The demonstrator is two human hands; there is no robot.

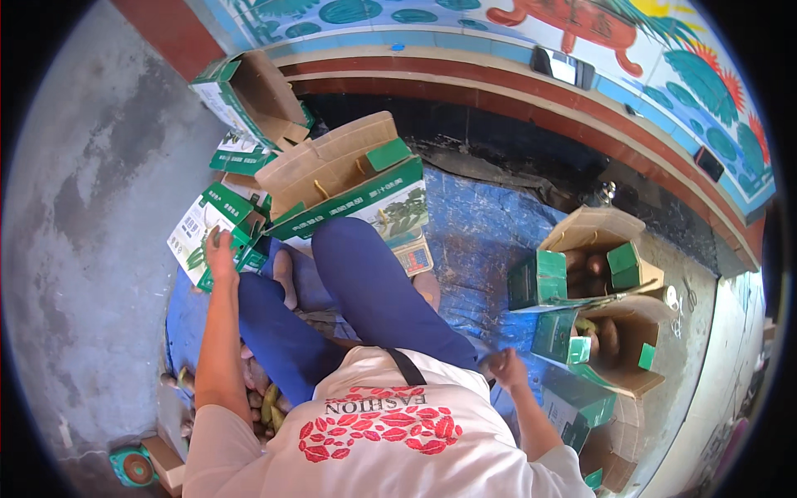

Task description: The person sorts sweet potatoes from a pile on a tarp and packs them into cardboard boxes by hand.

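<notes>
My left hand (220,256) is at the left with its fingers curled against a green and white cardboard box (193,235), which it grips near the edge. To my right, beside my thigh, my right hand (505,368) is closed; something brownish seems to be in it, too blurred to name. In front of my knees an open carton (357,206) with yellow rope handles stands on a weighing scale (414,256), whose keypad shows at the carton's near right corner. The inside bottom of this carton is hidden.
At the right stand open cartons (538,278) holding reddish-brown roots (596,266). Loose roots (270,407) lie by my left leg. Another open carton (264,91) is at the far left. A blue tarp (473,241) covers the floor, and a tiled wall ledge (465,70) runs behind.
</notes>
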